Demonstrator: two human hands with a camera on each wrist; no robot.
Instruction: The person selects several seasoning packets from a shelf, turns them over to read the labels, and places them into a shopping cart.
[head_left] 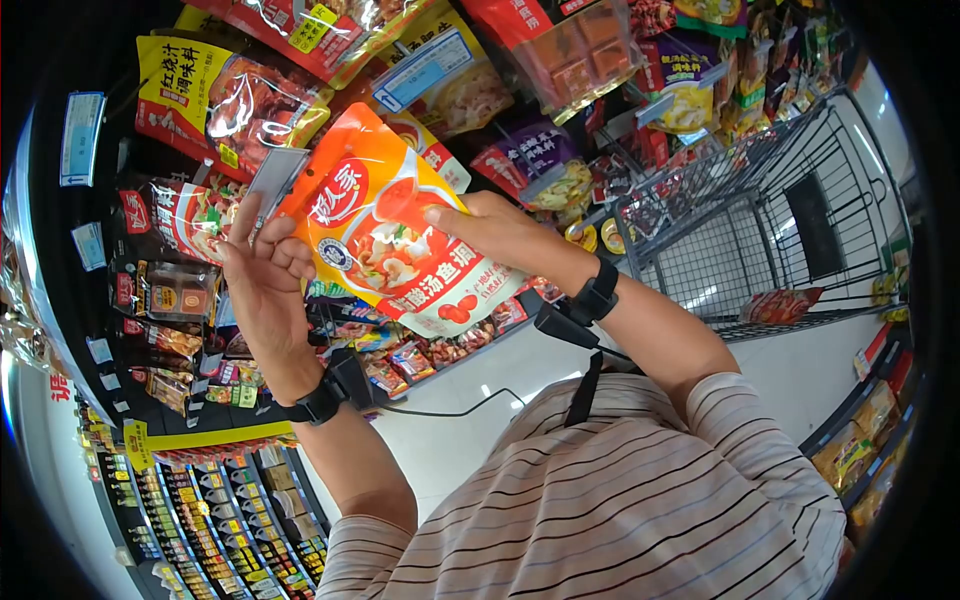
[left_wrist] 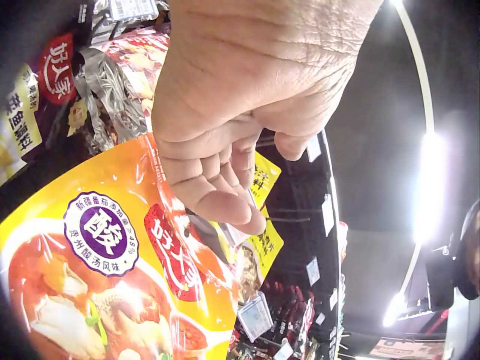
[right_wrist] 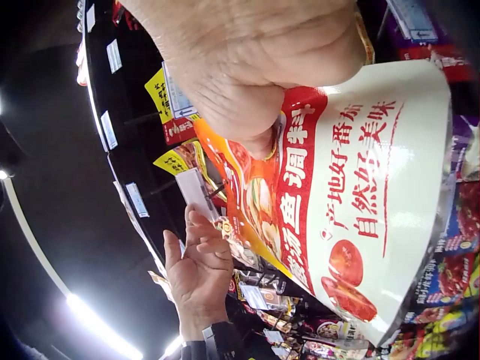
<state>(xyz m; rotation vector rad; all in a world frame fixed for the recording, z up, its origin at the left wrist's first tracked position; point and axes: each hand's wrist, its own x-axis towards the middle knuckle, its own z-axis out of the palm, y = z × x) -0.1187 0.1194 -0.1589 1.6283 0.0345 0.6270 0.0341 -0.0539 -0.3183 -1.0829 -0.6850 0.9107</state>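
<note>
An orange, yellow and white sour-soup fish seasoning pouch [head_left: 400,235] is tilted in front of the shelf. My right hand [head_left: 500,235] grips its right side, thumb on the printed front, other fingers hidden behind. The pouch's white lower part [right_wrist: 367,195] faces the right wrist camera. My left hand [head_left: 265,280] is beside the pouch's left edge, fingers loosely bent, right by a clear price-tag holder [head_left: 275,180] on a hook. In the left wrist view, the left fingertips [left_wrist: 229,210] overlap the pouch's top edge, thumb standing apart.
Seasoning pouches [head_left: 225,105] hang on hooks across the dark shelf, with blue-white price tags [head_left: 83,140] along its edge. To the right stands a wire shopping cart [head_left: 740,240] with a red packet [head_left: 780,306] inside. Another shelf of bottles [head_left: 215,520] is at lower left.
</note>
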